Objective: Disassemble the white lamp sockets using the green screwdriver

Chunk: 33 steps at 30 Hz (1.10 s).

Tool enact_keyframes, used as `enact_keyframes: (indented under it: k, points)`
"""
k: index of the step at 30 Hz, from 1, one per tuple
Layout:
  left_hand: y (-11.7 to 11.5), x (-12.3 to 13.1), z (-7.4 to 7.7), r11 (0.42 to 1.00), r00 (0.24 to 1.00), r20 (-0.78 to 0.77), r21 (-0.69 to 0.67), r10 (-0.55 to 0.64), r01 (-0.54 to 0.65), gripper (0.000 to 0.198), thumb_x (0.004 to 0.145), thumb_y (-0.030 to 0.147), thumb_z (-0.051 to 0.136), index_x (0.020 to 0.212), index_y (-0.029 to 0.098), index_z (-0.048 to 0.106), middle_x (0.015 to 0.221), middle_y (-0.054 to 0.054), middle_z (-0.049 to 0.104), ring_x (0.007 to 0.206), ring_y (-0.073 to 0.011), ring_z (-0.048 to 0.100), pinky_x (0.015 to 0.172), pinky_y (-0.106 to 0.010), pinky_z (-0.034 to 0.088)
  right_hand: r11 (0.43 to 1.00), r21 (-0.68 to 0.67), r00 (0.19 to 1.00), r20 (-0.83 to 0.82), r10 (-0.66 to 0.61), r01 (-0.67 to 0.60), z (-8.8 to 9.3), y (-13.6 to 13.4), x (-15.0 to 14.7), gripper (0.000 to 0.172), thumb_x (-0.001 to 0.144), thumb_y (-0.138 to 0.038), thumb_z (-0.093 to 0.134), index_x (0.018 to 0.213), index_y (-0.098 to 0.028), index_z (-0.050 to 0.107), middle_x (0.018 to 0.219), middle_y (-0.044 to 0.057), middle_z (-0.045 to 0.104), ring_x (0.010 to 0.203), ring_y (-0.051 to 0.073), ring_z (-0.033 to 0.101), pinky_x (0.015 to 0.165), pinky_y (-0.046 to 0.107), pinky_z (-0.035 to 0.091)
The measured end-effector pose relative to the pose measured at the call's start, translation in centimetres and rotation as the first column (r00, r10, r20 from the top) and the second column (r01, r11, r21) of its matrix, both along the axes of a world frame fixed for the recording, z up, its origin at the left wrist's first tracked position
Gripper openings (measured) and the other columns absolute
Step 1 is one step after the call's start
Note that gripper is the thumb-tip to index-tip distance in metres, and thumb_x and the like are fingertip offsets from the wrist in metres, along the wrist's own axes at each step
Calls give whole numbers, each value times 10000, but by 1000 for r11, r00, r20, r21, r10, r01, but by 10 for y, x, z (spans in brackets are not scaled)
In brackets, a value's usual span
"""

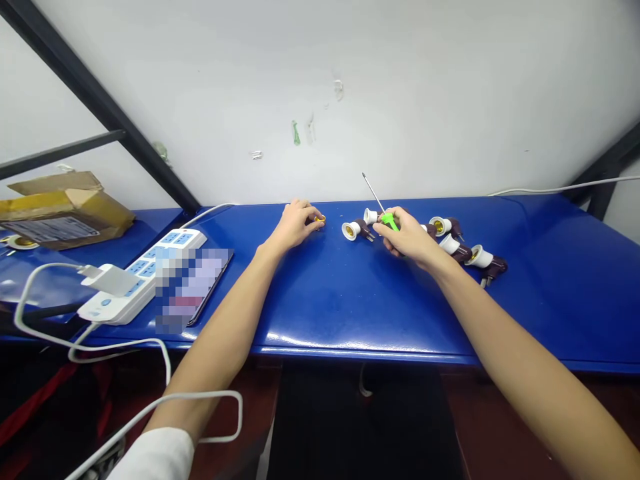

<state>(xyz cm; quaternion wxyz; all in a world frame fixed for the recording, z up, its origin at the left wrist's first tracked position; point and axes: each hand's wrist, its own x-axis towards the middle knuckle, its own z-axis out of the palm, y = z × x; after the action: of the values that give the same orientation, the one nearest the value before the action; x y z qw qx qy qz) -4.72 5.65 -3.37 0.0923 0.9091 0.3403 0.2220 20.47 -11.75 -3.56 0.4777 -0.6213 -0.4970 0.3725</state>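
My left hand (297, 224) rests low over the blue tabletop, thumb and fingers closed on a small yellow metal piece (320, 219). Only part of that piece shows past the fingertips. In my right hand (407, 233) is a screwdriver (389, 221) with a bright green handle, its thin shaft pointing up and left toward the wall. Between the hands lies a white and brown plug-in lamp socket (351, 231) with a brass inside. Several more lie around and right of my right hand, such as one lamp socket (481, 257) near the right; some are partly hidden behind the hand.
A white power strip (120, 301) with a charger plugged in lies at the left, beside a phone (213, 287) with a blurred screen. An opened cardboard box (75, 213) stands further left. White cable (165, 397) loops over the front edge near my left forearm.
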Motion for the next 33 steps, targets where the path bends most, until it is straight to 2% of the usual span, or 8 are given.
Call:
enact_keyframes:
  k: [3, 7, 11, 16, 21, 26, 30, 33]
  points:
    - [-10, 9, 3, 998, 993, 95, -6, -65, 66, 98, 925, 268, 781, 1001, 207, 767, 978, -67, 662, 994, -246, 565, 972, -400, 432, 995, 93, 975, 215, -51, 32, -4, 4, 1, 287, 849, -374, 722, 979, -265, 491, 790, -26, 634, 641, 176, 566, 621, 308, 435]
    - [-24, 22, -3, 984, 980, 90, -13, -175, 177, 82, 962, 277, 738, 988, 199, 741, 1038, -86, 677, 1013, -249, 585, 967, -399, 456, 988, 146, 898, 429, -102, 43, -11, 8, 2, 276, 837, -340, 715, 964, -259, 484, 986, 49, 708, 860, 249, 651, 779, 365, 471]
    - [-33, 32, -13, 978, 978, 23, 5, -206, 206, 251, 997, 345, 704, 1187, 187, 751, 1167, -132, 697, 1068, -278, 603, 997, -442, 468, 989, 141, 847, 521, -103, 34, -19, 11, 1, 260, 889, -335, 686, 1049, -262, 494, 1063, 82, 744, 970, 310, 701, 824, 398, 494]
    - [-40, 39, -16, 985, 985, -42, 20, -168, 169, 218, 1037, 338, 635, 1074, 177, 778, 1098, -133, 742, 1011, -277, 611, 956, -442, 472, 992, 124, 815, 573, -85, 16, -24, 14, -2, 242, 906, -281, 674, 1071, -265, 497, 1023, 92, 759, 956, 335, 726, 785, 407, 508]
    - [-47, 41, -11, 985, 989, 66, -98, -134, 140, 229, 1041, 351, 623, 1040, 186, 781, 1001, -94, 792, 939, -254, 638, 925, -421, 483, 991, 132, 907, 415, -78, 24, -20, 14, -4, 253, 864, -257, 692, 997, -270, 478, 914, 44, 747, 815, 267, 720, 704, 361, 515]
    - [-50, 44, -7, 923, 897, 439, -325, -47, 207, 328, 1027, 450, 637, 1145, 181, 781, 1073, -74, 806, 928, -201, 681, 899, -342, 522, 997, 46, 998, 8, -58, 58, -13, 10, -6, 370, 796, -380, 765, 1001, -263, 480, 722, -52, 661, 471, 126, 515, 437, 259, 380]
    - [-49, 47, -8, 799, 777, 623, -511, 90, 317, 432, 1011, 552, 642, 1219, 199, 781, 1123, -88, 796, 925, -189, 673, 752, -285, 488, 994, 70, 973, -218, -69, 86, -6, 7, -8, 522, 684, -439, 863, 1014, -244, 509, 710, -72, 630, 463, 88, 498, 384, 211, 341]
    - [-51, 48, -11, 611, 767, 630, -656, 120, 442, 486, 947, 614, 719, 1208, 211, 789, 1243, -113, 775, 1029, -223, 706, 749, -285, 488, 994, 97, 956, -293, -25, 55, -2, 6, -12, 619, 629, -465, 926, 1037, -240, 518, 786, -66, 649, 481, 71, 514, 379, 195, 348]
